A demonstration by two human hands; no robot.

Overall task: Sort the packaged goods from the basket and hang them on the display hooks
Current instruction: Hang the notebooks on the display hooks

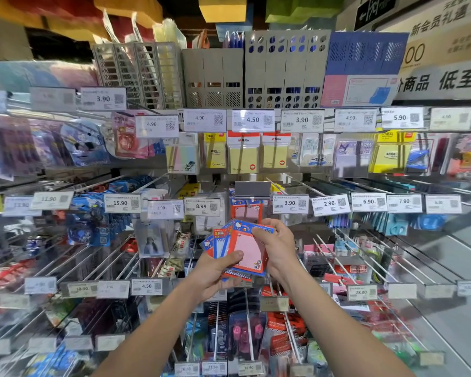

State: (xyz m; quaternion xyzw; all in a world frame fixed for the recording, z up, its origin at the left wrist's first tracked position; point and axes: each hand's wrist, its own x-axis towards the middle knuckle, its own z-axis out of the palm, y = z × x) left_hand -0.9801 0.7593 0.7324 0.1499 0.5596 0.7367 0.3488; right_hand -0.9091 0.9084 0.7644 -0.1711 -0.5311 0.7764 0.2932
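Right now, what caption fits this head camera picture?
Left hand and right hand hold sticky-note packs below a matching hanging pack.

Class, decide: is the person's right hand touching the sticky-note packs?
Touching. The head view shows the right hand pinching the top edge of the sticky-note packs, its fingers overlapping the card.

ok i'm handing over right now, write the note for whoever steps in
Left hand: holds the fanned sticky-note packs from below, thumb on the front one.
Right hand: grips the top edge of the same packs.
Done: one matching pack hangs straight ahead, under the blank grey tag.
Left: hang the held packs, probably behind that tag with the matching one. The basket is not in view, so what remains in it cannot be told.
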